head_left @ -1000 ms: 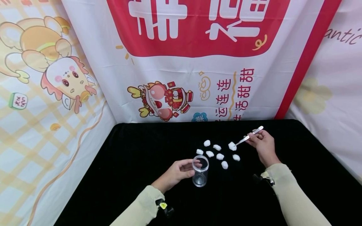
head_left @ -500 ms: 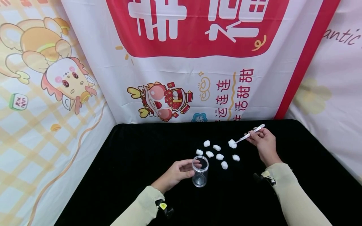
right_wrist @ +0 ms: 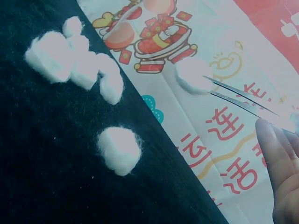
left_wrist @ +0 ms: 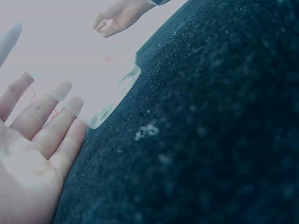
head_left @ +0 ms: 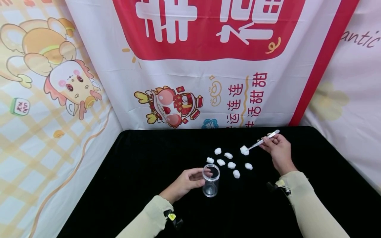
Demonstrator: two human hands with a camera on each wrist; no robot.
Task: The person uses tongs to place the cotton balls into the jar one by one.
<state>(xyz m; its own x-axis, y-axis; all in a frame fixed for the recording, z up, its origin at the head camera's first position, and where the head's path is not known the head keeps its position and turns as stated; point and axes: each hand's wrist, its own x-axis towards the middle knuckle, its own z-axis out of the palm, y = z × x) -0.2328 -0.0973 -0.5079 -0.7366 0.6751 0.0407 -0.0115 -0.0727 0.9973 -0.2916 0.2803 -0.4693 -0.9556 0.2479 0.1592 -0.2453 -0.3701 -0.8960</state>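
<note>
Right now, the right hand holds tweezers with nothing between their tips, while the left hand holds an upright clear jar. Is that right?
Almost. The tweezers aren't empty: the right wrist view shows a cotton ball between their tips. The rest is right: the right hand holds them, and the left hand holds the upright clear jar.

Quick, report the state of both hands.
Left hand: holding the clear jar.
Right hand: holding the tweezers, with a cotton ball at their tips.
</note>
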